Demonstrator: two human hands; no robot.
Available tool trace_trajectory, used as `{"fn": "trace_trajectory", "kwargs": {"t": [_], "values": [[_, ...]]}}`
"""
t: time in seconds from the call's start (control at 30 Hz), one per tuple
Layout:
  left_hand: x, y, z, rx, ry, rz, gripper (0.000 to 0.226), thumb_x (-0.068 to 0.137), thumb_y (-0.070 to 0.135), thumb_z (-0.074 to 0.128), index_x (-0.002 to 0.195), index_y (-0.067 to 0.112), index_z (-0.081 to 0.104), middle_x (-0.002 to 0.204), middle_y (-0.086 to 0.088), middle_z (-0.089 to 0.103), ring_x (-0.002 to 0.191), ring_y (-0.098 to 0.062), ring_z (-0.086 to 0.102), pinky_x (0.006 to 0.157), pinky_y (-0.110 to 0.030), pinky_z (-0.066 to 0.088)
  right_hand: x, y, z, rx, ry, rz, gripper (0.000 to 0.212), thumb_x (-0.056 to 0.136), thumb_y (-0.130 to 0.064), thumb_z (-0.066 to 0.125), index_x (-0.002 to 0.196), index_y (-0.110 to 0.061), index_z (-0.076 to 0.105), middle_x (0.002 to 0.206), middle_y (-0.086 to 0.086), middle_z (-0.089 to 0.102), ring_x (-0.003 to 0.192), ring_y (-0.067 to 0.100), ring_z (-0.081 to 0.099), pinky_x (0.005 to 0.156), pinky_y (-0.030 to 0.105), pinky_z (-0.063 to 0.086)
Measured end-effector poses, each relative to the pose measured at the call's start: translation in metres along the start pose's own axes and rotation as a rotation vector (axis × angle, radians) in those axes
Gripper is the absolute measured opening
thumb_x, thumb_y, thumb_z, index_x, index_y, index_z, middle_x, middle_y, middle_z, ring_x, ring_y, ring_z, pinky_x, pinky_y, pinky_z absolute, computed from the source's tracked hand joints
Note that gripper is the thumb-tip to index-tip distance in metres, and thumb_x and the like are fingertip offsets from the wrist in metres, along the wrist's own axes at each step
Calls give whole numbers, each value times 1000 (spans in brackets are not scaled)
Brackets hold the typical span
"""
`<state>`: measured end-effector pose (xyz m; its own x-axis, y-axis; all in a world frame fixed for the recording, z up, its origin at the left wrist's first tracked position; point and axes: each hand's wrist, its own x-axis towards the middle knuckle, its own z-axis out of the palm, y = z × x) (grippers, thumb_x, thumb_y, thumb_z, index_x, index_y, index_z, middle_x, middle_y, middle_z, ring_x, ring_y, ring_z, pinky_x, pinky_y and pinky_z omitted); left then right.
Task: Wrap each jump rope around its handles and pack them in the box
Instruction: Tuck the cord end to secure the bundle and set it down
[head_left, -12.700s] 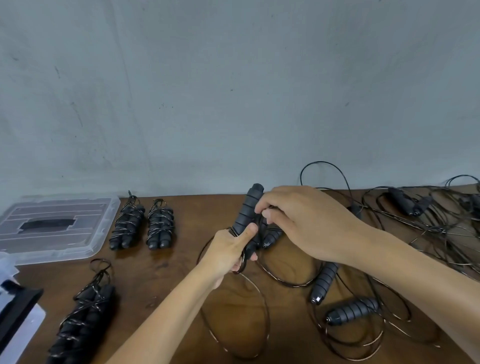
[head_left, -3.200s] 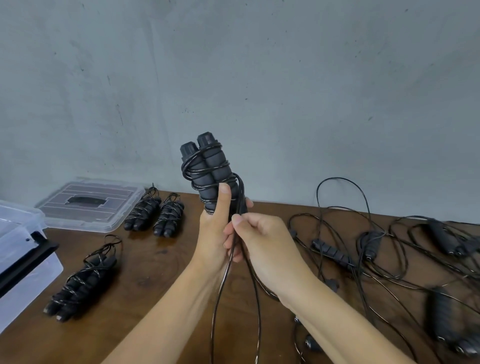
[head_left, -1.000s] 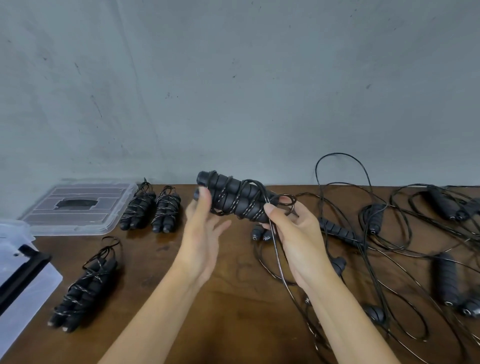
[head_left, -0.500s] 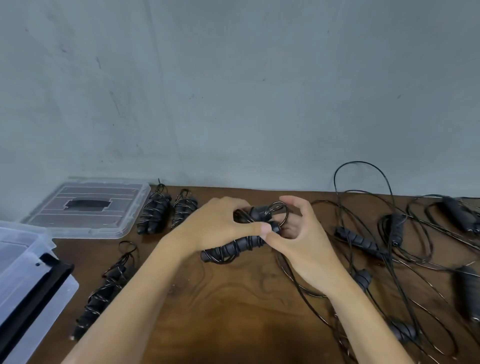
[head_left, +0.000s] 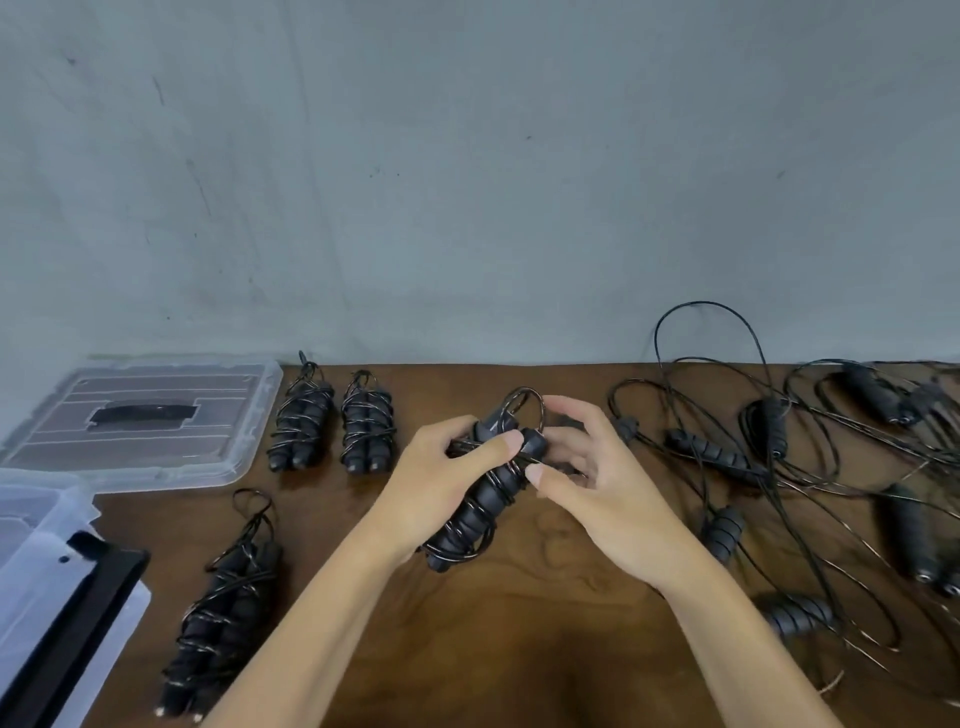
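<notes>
A black jump rope bundle (head_left: 478, 512), cord wound round its two handles, sits low over the middle of the table. My left hand (head_left: 441, 480) grips its upper part, thumb across the handles. My right hand (head_left: 587, 483) pinches the cord's last loop (head_left: 524, 397) at the bundle's top end. Two wrapped bundles (head_left: 301, 428) (head_left: 366, 428) lie side by side at the back. A third wrapped bundle (head_left: 223, 618) lies front left. The clear plastic box (head_left: 31, 551) with a black handle stands at the left edge.
The box's clear lid (head_left: 140, 415) lies flat at the back left. A tangle of loose ropes and black handles (head_left: 779, 467) covers the right side of the wooden table (head_left: 519, 649). A grey wall runs behind the table.
The bundle swung from lying across to pointing toward me, end down near the table. My right hand's fingers shifted onto the loop at its top. The view dipped slightly.
</notes>
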<state>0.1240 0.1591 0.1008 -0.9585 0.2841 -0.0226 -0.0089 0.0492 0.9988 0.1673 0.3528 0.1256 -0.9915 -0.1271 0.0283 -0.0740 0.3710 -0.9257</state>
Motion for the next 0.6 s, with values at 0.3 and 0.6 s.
{"fn": "trace_trajectory", "kwargs": {"t": [0.3, 0.6], "values": [[-15, -8, -27, 19, -10, 72, 51, 86, 57, 78, 94, 7, 71, 84, -12, 72, 72, -15, 63, 73, -32, 50, -4, -25, -10, -262, -487, 101, 29, 109, -39, 43, 105, -28, 69, 82, -3, 72, 82, 22, 67, 101, 32, 49], [-18, 4, -52, 218, -392, 176, 28, 86, 50, 76, 81, 23, 68, 75, 4, 61, 73, -11, 57, 74, -31, 43, 14, -38, -22, -817, -638, 117, 43, 95, -60, 56, 83, -21, 69, 68, -5, 61, 53, 8, 49, 57, 17, 38]]}}
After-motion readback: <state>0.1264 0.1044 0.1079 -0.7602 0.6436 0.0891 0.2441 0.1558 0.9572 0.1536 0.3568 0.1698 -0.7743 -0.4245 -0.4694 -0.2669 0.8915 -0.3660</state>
